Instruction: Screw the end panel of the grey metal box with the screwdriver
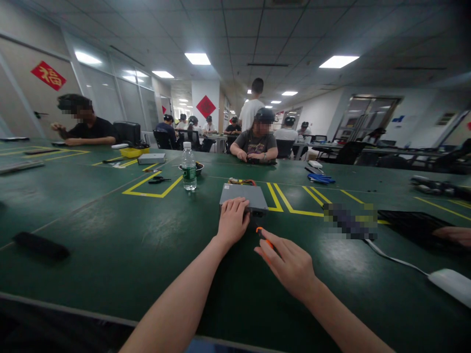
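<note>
A grey metal computer power supply (253,194) lies on the green table, its socket side facing me and a bundle of coloured wires (241,182) at its far side. My left hand (232,221) grips its near left edge, fingers over the top and thumb down the front. In my right hand (290,260) is an orange and black screwdriver (268,239), pinched between thumb and fingers. Its tip points at the front face of the power supply near the socket; whether it touches cannot be made out.
A water bottle (189,169) stands before a bowl (199,168) left of the power supply. A black cylindrical object (41,245) lies at left. To the right are blue gloves (321,178), a white cable (395,264) and another person's hand (454,234). A co-worker (257,139) sits opposite.
</note>
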A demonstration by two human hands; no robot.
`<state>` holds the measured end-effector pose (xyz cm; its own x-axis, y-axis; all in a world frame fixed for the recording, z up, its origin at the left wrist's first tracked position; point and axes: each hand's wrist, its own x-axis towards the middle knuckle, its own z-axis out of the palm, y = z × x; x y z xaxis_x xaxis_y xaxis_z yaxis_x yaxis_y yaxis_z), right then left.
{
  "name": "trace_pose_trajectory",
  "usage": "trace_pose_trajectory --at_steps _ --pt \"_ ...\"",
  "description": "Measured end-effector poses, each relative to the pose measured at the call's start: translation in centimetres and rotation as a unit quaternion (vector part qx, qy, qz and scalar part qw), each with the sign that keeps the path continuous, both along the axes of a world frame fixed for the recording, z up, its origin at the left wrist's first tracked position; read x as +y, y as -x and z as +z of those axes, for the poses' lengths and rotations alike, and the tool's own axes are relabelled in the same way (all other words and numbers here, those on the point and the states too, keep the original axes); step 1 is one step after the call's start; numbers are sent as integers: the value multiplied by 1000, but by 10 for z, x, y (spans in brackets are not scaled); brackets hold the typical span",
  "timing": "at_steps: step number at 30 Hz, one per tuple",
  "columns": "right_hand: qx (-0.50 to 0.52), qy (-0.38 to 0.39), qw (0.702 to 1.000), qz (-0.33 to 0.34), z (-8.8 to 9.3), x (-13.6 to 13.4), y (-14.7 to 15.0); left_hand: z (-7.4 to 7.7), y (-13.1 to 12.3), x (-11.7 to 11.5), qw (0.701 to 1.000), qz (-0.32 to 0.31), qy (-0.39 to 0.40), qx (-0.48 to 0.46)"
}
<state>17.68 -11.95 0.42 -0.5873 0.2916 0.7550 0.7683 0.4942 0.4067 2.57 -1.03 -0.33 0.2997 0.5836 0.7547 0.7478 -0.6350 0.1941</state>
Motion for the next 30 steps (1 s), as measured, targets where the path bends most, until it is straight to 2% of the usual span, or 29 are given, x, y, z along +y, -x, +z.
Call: trace_pose_trajectory --at_steps 5,15,22,25,30 --pt "20 1 1000 4 2 2 0 0 0 0 1000 3 1 6" --pt "39 182 981 53 2 -7 3 1 0 0 1000 2 -2 3" --pt "50 57 996 38 5 -2 1 1 0 -1 1000 1 -1 -1" --pt "57 66 995 45 6 -2 2 1 0 -1 1000 2 0 1" --pt "54 123 988 76 7 -7 5 0 1 0 1000 3 -2 4"
